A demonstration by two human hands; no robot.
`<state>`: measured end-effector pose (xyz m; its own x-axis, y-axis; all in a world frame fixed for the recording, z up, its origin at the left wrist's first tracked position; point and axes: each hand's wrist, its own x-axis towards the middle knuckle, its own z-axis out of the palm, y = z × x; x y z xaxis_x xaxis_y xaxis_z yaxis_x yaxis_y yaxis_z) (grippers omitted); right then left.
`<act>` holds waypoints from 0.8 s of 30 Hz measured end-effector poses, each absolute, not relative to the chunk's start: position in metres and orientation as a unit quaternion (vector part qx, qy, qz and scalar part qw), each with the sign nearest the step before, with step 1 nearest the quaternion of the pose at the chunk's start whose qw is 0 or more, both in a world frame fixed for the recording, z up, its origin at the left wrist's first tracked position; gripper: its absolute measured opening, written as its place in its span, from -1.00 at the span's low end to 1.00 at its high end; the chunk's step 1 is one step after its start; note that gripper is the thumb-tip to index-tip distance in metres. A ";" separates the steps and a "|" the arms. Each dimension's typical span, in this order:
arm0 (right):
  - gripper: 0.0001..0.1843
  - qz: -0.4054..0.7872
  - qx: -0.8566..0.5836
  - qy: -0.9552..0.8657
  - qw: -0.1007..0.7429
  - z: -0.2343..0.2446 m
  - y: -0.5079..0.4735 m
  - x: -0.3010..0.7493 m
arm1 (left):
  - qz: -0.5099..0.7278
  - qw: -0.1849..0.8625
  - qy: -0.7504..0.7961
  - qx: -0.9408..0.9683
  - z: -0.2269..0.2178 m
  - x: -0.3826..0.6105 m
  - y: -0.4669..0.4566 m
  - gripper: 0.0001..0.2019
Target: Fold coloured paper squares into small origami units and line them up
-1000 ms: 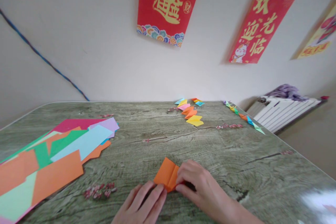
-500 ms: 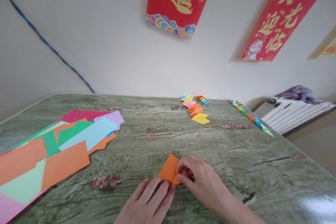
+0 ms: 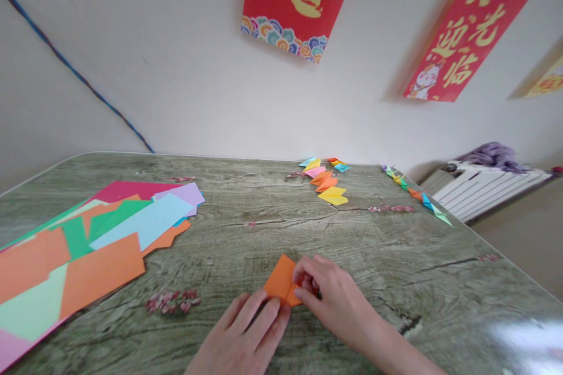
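Start with the pale wall, hung with red banners, and the wood-grain table in front, printed with blossom sprigs. On the left side of the table, note the pile of coloured paper: overlapping sheets in orange, green, pale blue, pink and lilac, flat and, as far as visible, unfolded; judge as not yet worked. At the front of the view, check both hands, just beside each other. Left hand: palm down, fingers slightly spread, fingertips resting on the near part of the orange paper. Right hand: thumb and fingers drawn in, pinching the right side of the same sheet; exact hold partly hidden. Toward the back, count as done the row of folded pieces in yellow, orange, pink and blue, plus the multicoloured row along the right edge. Finish with the orange paper, on the table between the hands, creased near the right thumb. Judge as partly folded: creasing begun, pointed outline of the folded pieces not yet present, number of remaining folds not determinable.
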<state>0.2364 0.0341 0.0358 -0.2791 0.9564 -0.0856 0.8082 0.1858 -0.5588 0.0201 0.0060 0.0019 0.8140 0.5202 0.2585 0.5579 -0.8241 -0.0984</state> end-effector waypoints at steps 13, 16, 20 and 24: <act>-0.86 0.225 -0.569 -0.778 0.143 0.036 0.029 0.231 | -0.086 0.067 -0.281 -0.954 0.013 0.023 0.010 -0.63; -0.80 0.235 -0.552 -0.782 0.170 0.033 0.025 0.232 | -0.092 0.068 -0.281 -0.953 0.012 0.023 0.010 -0.62; -0.65 0.282 -0.530 -0.773 0.206 0.031 0.027 0.241 | -0.096 0.091 -0.266 -0.955 0.008 0.019 0.010 -0.55; -0.45 0.342 -0.514 -0.752 0.231 0.034 0.034 0.254 | -0.099 0.123 -0.258 -0.953 0.003 0.017 0.011 -0.47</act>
<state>0.2539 0.0335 0.0337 -0.3645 0.9312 -0.0055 0.6156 0.2366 -0.7517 0.0175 0.0108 0.0032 0.8470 0.4680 0.2524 0.5168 -0.8361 -0.1842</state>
